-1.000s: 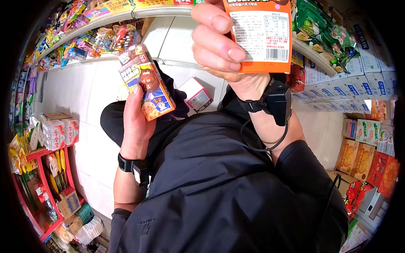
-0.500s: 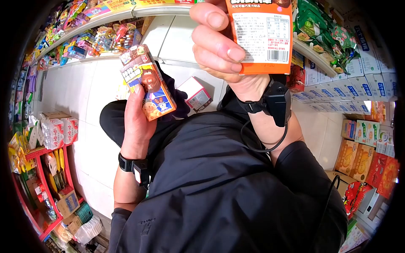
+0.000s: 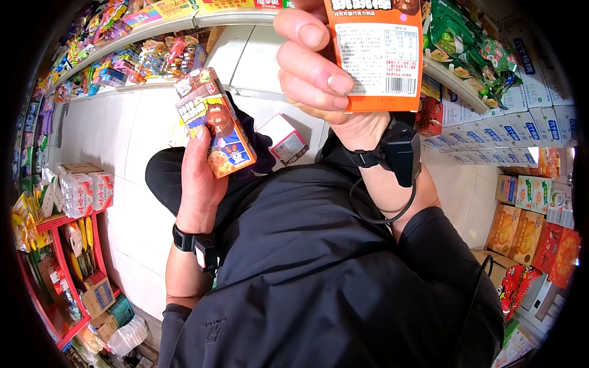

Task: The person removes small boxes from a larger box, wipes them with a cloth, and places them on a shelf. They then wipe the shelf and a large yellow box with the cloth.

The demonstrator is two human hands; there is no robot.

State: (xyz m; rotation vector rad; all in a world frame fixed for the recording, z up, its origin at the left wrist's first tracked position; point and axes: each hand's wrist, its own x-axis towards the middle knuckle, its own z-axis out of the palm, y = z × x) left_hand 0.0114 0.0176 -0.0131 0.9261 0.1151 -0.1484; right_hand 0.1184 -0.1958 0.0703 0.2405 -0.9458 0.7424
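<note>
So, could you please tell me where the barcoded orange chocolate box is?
In the head view, the orange chocolate box is at the top, right of centre, held up in the right hand, just left of the green packets.

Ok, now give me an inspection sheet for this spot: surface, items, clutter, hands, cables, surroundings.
Surface: white tiled floor.
Items: brown-and-orange box, tilted; orange box, printed panel and barcode toward the camera, top cut off by the frame.
Clutter: pink-and-white carton on the floor.
Hands: left hand grips the brown-and-orange box, thumb on its front; right hand holds the orange box.
Cables: black cable looping near the right wrist.
Surroundings: snack shelf, red rack, green packets.
</note>
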